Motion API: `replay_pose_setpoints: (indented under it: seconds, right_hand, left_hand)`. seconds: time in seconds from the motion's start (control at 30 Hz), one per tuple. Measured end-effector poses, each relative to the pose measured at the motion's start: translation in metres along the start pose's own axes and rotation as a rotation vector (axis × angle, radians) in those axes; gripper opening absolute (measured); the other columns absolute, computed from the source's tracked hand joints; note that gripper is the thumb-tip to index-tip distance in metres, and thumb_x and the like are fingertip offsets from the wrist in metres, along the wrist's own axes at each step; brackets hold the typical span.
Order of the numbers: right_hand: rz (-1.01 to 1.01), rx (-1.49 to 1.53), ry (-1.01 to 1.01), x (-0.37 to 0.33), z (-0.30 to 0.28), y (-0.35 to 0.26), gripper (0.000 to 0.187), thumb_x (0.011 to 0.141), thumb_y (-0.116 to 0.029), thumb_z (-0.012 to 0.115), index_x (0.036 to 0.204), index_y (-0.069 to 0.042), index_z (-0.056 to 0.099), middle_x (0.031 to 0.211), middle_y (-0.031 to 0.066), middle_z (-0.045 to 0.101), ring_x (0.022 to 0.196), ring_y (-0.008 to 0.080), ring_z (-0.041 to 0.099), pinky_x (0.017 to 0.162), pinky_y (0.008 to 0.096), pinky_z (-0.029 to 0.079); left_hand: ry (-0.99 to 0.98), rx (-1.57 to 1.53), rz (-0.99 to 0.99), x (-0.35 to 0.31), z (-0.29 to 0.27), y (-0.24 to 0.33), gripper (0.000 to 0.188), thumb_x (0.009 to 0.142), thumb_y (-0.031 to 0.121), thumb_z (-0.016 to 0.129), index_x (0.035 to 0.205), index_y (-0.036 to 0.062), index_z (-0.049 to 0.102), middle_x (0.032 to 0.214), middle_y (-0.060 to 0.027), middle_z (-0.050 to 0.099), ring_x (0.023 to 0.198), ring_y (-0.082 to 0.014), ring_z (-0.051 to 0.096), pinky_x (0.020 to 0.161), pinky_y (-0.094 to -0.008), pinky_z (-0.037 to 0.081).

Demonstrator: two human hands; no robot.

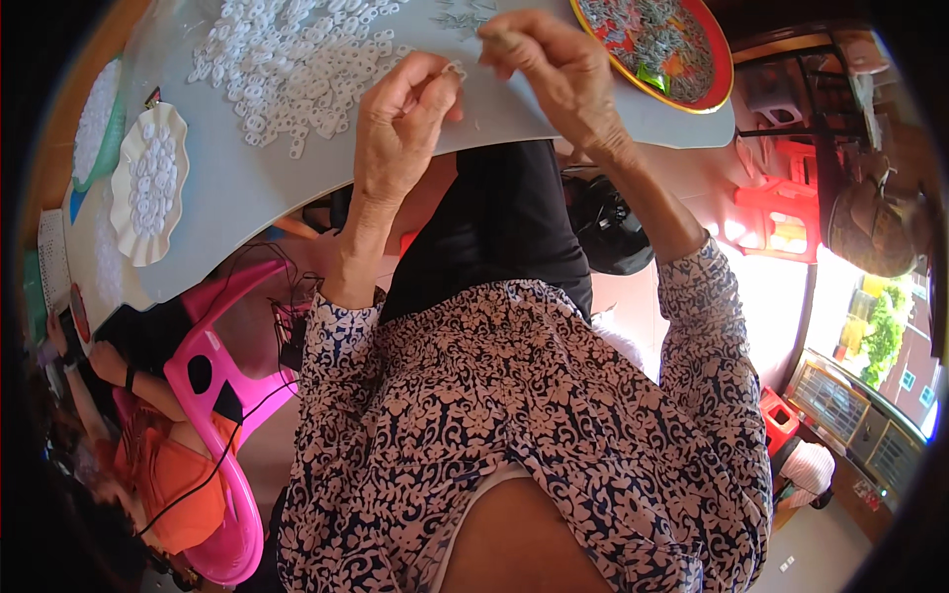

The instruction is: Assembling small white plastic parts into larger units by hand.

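Observation:
My left hand [400,128] is raised over the near edge of the grey table [237,193]. Its thumb and forefinger pinch a small white plastic piece [455,69]. Just to the right, my right hand [559,79] has its fingertips drawn together, slightly blurred; whatever they hold is too small or hidden to make out. A gap separates the two hands. Beyond my left hand spreads a loose pile of similar white plastic pieces [287,84] with holes in them. Several thin grey metal bits [460,20] lie on the table between the hands, farther off.
A round red tray [723,69] with a yellow rim, full of grey metal bits, stands at right. At left are a cream scalloped dish [121,198] and a green basket [117,99], both holding white pieces. A pink chair [213,371] and a seated person [178,465] are at lower left.

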State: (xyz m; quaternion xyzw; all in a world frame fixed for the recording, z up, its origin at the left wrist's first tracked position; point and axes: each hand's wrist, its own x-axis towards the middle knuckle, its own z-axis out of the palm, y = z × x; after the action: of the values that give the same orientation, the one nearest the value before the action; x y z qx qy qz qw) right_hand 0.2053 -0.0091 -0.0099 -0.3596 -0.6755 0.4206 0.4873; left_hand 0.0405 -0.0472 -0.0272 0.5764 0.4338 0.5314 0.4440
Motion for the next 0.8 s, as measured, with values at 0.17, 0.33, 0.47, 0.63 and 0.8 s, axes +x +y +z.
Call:
replay_pose_setpoints:
  seconds: [0.17, 0.33, 0.47, 0.63, 0.8]
  right_hand:
    - [0.138, 0.036, 0.213, -0.013, -0.036, -0.017, 0.033, 0.095, -0.027, 0.049, 0.091, 0.003, 0.062, 0.070, 0.0038, 0.061, 0.053, 0.0063, 0.049, 0.051, 0.0198, 0.041]
    - [0.272, -0.037, 0.052, -0.030, -0.035, -0.006, 0.039, 0.096, -0.032, 0.046, 0.088, 0.002, 0.062, 0.068, 0.0032, 0.059, 0.053, 0.0058, 0.049, 0.049, 0.0197, 0.040]
    - [0.316, -0.084, -0.037, -0.003, -0.019, -0.001, 0.039, 0.096, -0.033, 0.045, 0.090, 0.002, 0.062, 0.070, 0.0025, 0.058, 0.056, 0.0055, 0.050, 0.051, 0.0195, 0.042]
    - [0.220, 0.087, 0.009, 0.030, 0.007, 0.016, 0.038, 0.094, -0.033, 0.050, 0.088, 0.002, 0.064, 0.068, 0.0045, 0.062, 0.056, 0.0073, 0.054, 0.052, 0.0217, 0.045]
    - [0.207, 0.119, -0.029, 0.025, 0.011, 0.011, 0.035, 0.092, -0.032, 0.054, 0.090, 0.001, 0.065, 0.070, 0.0040, 0.063, 0.060, 0.0074, 0.055, 0.056, 0.0216, 0.045]
  left_hand:
    - [0.000, -0.006, -0.005, -0.001, -0.006, -0.003, 0.013, 0.088, 0.013, 0.055, 0.083, 0.0013, 0.057, 0.067, 0.0006, 0.055, 0.062, -0.0051, 0.050, 0.058, -0.0192, 0.038]
    - [-0.016, -0.029, -0.014, -0.001, -0.005, -0.003, 0.014, 0.088, 0.014, 0.054, 0.084, 0.0013, 0.058, 0.067, -0.0006, 0.056, 0.063, -0.0051, 0.050, 0.059, -0.0196, 0.038]
    - [-0.002, -0.028, -0.039, 0.000, -0.006, -0.001, 0.014, 0.089, 0.014, 0.054, 0.087, 0.0009, 0.058, 0.067, -0.0016, 0.056, 0.064, -0.0055, 0.050, 0.060, -0.0200, 0.039]
    - [0.012, -0.061, -0.032, 0.001, -0.004, -0.004, 0.016, 0.089, 0.015, 0.054, 0.088, -0.0004, 0.058, 0.068, -0.0028, 0.057, 0.066, -0.0070, 0.052, 0.063, -0.0205, 0.040]
    - [0.099, -0.210, -0.060, 0.002, -0.008, -0.015, 0.018, 0.090, 0.017, 0.054, 0.093, 0.0004, 0.060, 0.072, -0.0035, 0.061, 0.069, -0.0081, 0.056, 0.065, -0.0221, 0.042]
